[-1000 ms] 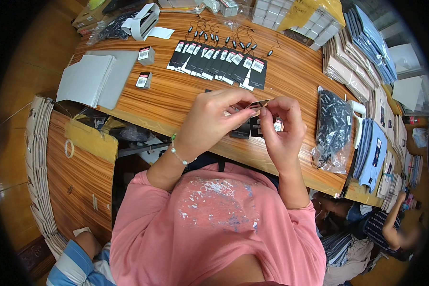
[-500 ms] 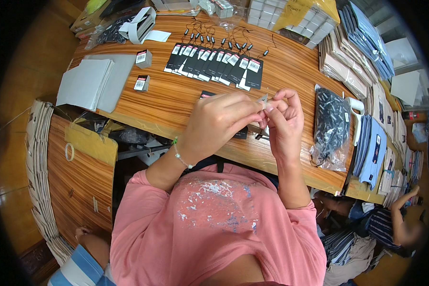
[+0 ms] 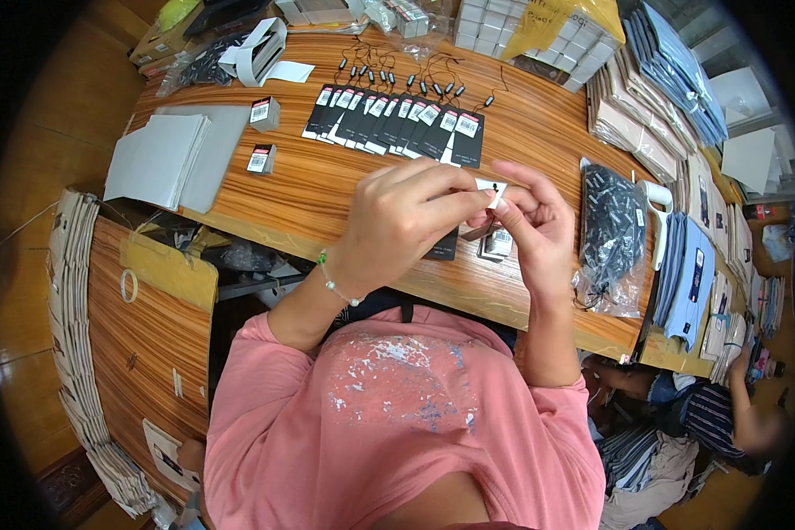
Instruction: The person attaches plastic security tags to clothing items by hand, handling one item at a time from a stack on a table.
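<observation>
My left hand and my right hand meet over the front of the wooden table, fingertips pinched on a small white card with a black mark. Most of that card is covered by my fingers. Beneath the hands lie a black hang tag, partly hidden, and a small block of barcode labels. Beyond them a row of overlapping black hang tags spreads across the table, with barcode stickers and black strings.
Two small label blocks stand left of the tags, beside white sheets. A clear bag of black string fasteners and a white tape dispenser are at the right. Bagged garments and white boxes line the far side.
My right hand has shifted slightly right, and the white card now shows its marked face. More of the label block is visible. At lower left, someone's striped blue clothing has moved mostly out of view.
</observation>
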Available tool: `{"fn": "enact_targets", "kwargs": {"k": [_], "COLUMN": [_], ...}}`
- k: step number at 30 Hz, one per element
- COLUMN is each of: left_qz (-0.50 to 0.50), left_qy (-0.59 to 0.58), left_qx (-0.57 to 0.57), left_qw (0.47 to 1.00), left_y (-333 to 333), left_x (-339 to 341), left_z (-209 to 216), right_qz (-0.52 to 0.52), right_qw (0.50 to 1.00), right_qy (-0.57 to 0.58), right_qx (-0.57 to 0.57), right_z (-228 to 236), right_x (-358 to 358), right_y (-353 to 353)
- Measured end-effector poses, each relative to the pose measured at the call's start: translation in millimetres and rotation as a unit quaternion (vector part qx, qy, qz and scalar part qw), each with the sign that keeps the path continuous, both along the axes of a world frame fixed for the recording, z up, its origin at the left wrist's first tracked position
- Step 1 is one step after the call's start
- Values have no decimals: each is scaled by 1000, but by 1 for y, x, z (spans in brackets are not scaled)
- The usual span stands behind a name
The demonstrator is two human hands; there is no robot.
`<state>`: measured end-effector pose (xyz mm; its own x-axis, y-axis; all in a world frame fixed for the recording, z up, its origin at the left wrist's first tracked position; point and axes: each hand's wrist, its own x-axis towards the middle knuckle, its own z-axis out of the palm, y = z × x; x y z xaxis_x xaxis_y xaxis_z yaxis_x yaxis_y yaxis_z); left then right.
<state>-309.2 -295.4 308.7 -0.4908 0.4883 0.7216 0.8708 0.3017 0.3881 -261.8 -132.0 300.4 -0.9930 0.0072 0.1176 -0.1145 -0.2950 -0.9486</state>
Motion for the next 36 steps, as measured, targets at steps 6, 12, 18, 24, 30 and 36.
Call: {"fn": "enact_targets", "kwargs": {"k": [6, 12, 18, 24, 30, 36], "left_qz": [-12, -65, -138, -246, -397, -305], "left_qy": [135, 149, -195, -449, -584, -504], "left_qx": [-48, -47, 38, 180, 247, 311], "left_qw": [990, 986, 970, 840, 663, 746], "left_y": [1, 5, 3, 10, 21, 26], "left_x": [-8, -11, -11, -8, -15, -3], "left_z": [2, -2, -14, -11, -25, -37], "right_qz": [74, -3, -59, -57, -56, -79], "right_qw": [992, 997, 986, 975, 969, 957], "right_qy": [-69, -47, 103, 148, 125, 201], "right_qx": [-71, -65, -115, -156, -205, -194], "right_z": [-8, -16, 5, 22, 14, 4], "right_x": [-5, -10, -15, -23, -30, -27], "right_y": [12, 8, 27, 21, 14, 13]}}
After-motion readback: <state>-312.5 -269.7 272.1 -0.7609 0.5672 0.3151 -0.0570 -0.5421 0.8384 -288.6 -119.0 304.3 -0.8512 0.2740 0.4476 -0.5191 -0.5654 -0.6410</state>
